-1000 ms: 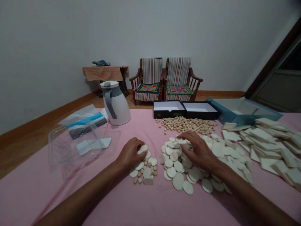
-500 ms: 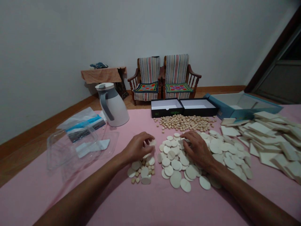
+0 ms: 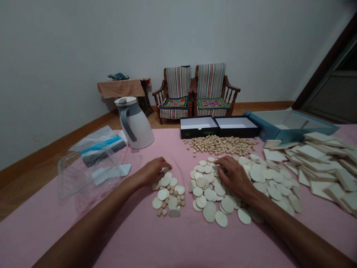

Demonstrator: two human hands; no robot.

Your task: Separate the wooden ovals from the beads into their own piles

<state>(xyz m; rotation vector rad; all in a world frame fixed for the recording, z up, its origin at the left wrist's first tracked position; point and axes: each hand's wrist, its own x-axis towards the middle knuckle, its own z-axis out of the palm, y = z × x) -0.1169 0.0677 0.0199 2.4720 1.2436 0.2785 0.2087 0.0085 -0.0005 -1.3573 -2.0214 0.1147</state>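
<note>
My left hand (image 3: 154, 172) is at the far edge of a small mixed group, with a pale wooden disc (image 3: 165, 169) between its fingers. In that group, several round discs (image 3: 157, 203) lie among small wooden cubes (image 3: 159, 213). My right hand (image 3: 233, 175) rests over a large heap of pale wooden discs (image 3: 209, 211), its fingers bent and slightly apart, touching the discs on top. The undersides of its fingers are hidden, and I make out nothing gripped there.
Behind the discs lies a pile of small cubes (image 3: 220, 144). Two black boxes (image 3: 199, 133) and a blue box (image 3: 275, 134) stand farther back. Rectangular wooden pieces (image 3: 315, 163) are heaped on the right. A white jug (image 3: 141, 130) and clear plastic trays (image 3: 65, 186) occupy the left.
My left hand has moved left with the disc, away from the large heap to the small group's far left edge. My right hand has stayed over the heap.
</note>
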